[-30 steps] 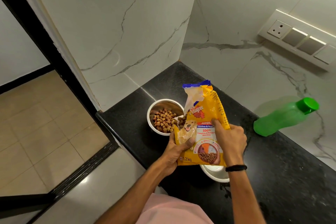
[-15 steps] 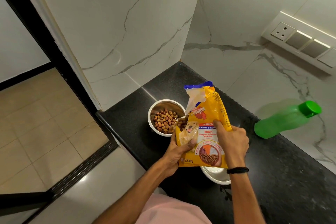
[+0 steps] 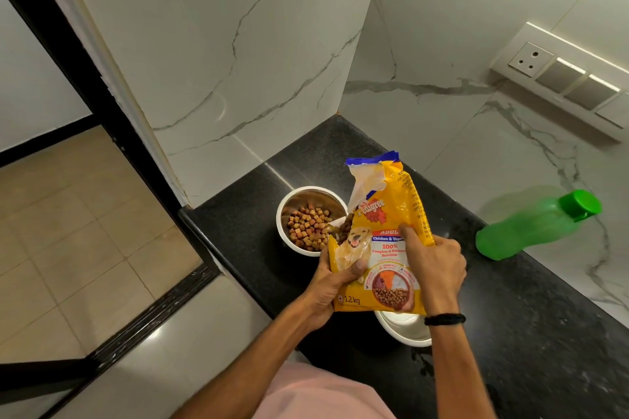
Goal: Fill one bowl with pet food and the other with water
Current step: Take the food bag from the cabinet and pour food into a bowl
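1. Both hands hold the bag (image 3: 381,241): the left hand (image 3: 335,286) grips its lower left edge, thumb across the front, and the right hand (image 3: 432,265) pinches the right side higher up, fingers curled into the foil
2. The bag stands nearly upright over the counter (image 3: 510,316), its long axis running up and away from the person; a torn opening on its left side shows kibble and sits right at the near rim of the food bowl (image 3: 286,211)
3. That bowl lies ahead and left of the hands, the left one nearer; kibble (image 3: 308,224) covers much of its floor, so I judge the pour is under way or nearly done
4. The second bowl (image 3: 405,333) sits close to the person, mostly hidden under the bag's base; I cannot tell what is in it
5. The bottle (image 3: 531,224) leans on the wall well to the right, base on the counter, cap up and away; the right hand is nearer, so water looks like its job next
6. Crinkly glossy bag, limp where squeezed; round steel bowls, white outside; small brown cube-like kibble; translucent green plastic bottle with a cap; polished black speckled counter
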